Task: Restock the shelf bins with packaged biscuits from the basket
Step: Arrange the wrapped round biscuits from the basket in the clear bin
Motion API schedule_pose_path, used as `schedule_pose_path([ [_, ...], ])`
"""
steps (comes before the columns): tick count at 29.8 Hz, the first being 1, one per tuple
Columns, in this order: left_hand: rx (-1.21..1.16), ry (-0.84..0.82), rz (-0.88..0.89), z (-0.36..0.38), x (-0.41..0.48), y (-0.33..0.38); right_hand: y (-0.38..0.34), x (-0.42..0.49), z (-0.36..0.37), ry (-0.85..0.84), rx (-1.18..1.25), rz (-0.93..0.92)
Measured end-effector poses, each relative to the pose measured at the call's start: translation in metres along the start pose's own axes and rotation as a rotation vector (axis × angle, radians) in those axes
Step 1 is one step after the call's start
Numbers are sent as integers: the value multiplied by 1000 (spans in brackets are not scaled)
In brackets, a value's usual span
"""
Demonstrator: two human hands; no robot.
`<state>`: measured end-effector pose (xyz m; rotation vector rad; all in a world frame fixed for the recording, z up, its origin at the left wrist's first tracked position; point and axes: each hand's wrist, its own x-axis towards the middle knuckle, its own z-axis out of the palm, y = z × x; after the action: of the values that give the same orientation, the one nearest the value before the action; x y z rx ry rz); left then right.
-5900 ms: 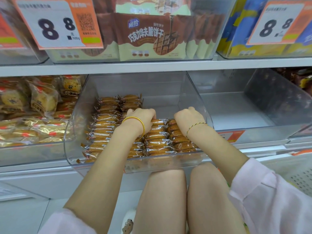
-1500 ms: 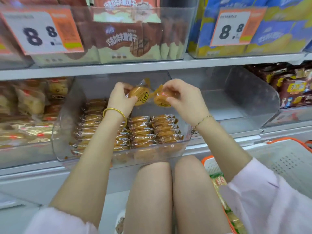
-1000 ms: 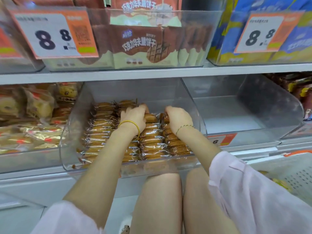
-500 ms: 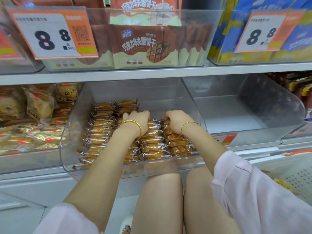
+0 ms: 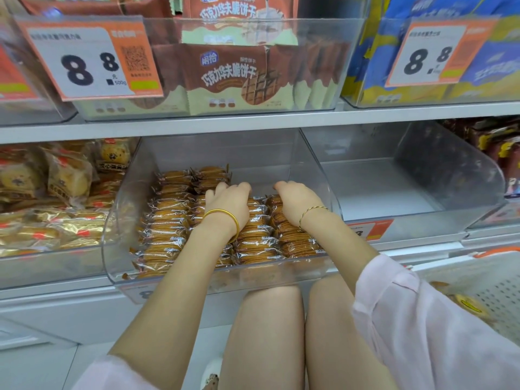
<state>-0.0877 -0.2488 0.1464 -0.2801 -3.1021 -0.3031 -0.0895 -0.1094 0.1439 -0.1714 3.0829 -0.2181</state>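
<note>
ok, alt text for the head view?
The left hand and right hand lie on rows of biscuit packs in a clear bin on a shop shelf, fingers curled over the rows' far ends. A second bin stands to its right, and a white basket is at lower right.

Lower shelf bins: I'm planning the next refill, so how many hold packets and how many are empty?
Bins holding packets: 3 (left bin, middle bin, far-right bin, which is only partly in view)
Empty bins: 1 (the empty bin, right of the middle one)
Total: 4
</note>
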Motion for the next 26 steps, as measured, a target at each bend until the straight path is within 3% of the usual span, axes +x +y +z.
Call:
schedule_pose_path([
  [4,-23,74,26,-3,-19,11,-6,-29,-14,117,196,-50],
  [7,-92,184,109,-10,-53,34,0,-90,-28,320,416,-137],
  [10,-302,354,312,-4,-91,69,30,-165,-23,468,596,-109],
  [12,-417,351,470,17,-107,99,66,-208,-1,440,641,36],
  [16,-497,-60,629,82,-126,173,151,-270,60,184,538,539],
  [19,-470,-310,690,134,-126,218,195,-299,89,124,383,817],
  [23,-464,-487,694,168,-126,250,236,-308,110,76,172,982],
  [26,-440,-538,686,178,-130,256,249,-298,131,-148,96,1012],
])
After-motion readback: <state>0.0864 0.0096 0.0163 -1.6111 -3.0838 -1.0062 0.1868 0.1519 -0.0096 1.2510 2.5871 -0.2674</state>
